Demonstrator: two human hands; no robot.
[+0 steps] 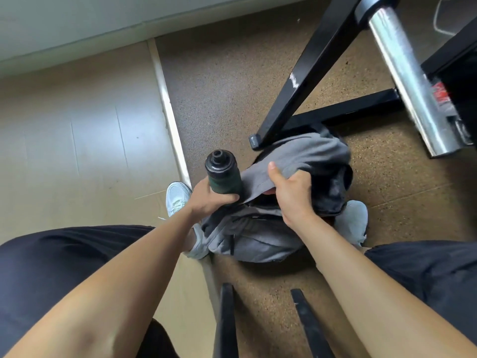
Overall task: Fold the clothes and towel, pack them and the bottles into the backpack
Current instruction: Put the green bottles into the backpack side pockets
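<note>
A grey backpack (258,241) lies on the floor between my feet, its top open. My left hand (209,200) is wrapped around the lower part of a dark green bottle (224,174) with a black cap, held upright just left of the opening. My right hand (291,192) grips the grey top flap (304,153) of the backpack and lifts it back. Something dark lies inside the opening to the right; what it is cannot be told.
A black metal frame (304,73) with a foot stands right behind the backpack. A shiny metal bar (407,73) slants at the upper right. Two black chair legs (227,319) are near the bottom. My white shoes (178,197) flank the backpack.
</note>
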